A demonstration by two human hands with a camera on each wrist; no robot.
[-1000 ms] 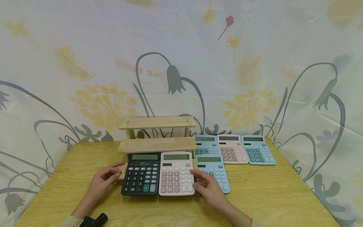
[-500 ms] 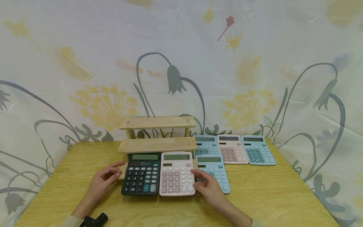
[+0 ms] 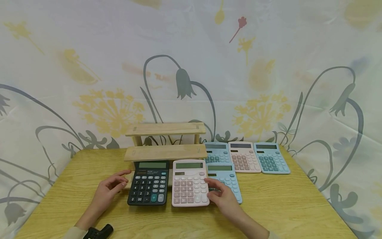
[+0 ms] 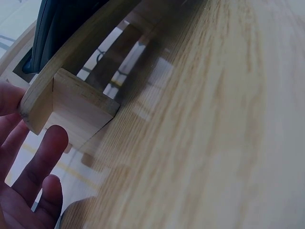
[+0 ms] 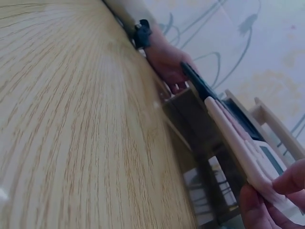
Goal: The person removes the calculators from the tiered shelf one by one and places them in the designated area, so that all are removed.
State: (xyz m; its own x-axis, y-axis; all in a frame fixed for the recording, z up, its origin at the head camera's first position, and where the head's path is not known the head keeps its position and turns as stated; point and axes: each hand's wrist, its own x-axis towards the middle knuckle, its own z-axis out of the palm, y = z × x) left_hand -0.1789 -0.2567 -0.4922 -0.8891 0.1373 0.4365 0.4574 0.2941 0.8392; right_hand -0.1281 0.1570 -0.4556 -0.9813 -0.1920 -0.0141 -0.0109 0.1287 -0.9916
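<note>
The pink calculator (image 3: pixel 190 184) slants against the front of a tiered wooden rack (image 3: pixel 165 152). My right hand (image 3: pixel 222 196) pinches its right edge, thumb on one side and fingers on the other, as the right wrist view shows on the calculator's rim (image 5: pixel 238 143). To its left, a black calculator (image 3: pixel 148 182) leans on the same lowest tier, with a narrow gap between the two. My left hand (image 3: pixel 107 189) holds the left end of that lowest tier; in the left wrist view its fingertips meet the end of the board (image 4: pixel 38 107). Part of the left hand's grip is out of frame.
A light blue calculator (image 3: pixel 235 189) lies just behind my right hand. Further back are another blue one (image 3: pixel 216 152), a pink one (image 3: pixel 244 159) and a third blue one (image 3: pixel 271 160). The wooden table (image 3: pixel 283 205) meets a patterned cloth backdrop (image 3: pixel 191 43).
My right hand has slid the pink calculator a little to the right, so a gap has opened between it and the black one. My left hand stays where it was.
</note>
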